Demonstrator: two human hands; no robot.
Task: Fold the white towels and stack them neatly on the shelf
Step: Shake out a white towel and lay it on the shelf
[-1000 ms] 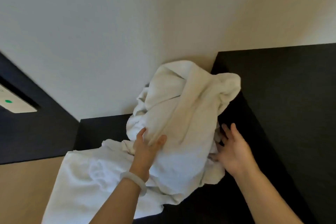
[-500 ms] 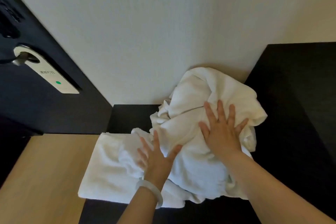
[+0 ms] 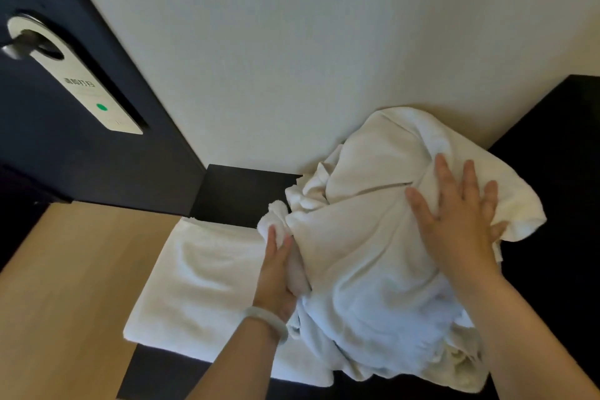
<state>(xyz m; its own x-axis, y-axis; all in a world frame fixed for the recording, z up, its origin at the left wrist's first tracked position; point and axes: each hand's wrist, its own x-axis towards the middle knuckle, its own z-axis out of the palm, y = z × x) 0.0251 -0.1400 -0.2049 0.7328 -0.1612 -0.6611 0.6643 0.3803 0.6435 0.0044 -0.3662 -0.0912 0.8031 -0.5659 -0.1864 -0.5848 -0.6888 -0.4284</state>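
One folded towel [image 3: 201,276] lies done; my left hand [image 3: 276,273] grips, my flat right hand [image 3: 454,217] presses, the crumpled towel [image 3: 357,256], unfolded.

Left forearm [image 3: 233,367] and right forearm [image 3: 535,334] bare. Around the wrist below the left hand [image 3: 276,273], one smooth, rounded bangle [image 3: 268,323], pale milky white, faintly greenish, plain-surfaced. Right hand [image 3: 461,227] bare.

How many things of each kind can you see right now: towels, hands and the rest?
flat towel: 1
crumpled towel heap: 1 (the number of towels in it cannot be told)
hands: 2, left hand and right hand
bracelet: 1
door hanger: 1
door handle: 1
Total: 7
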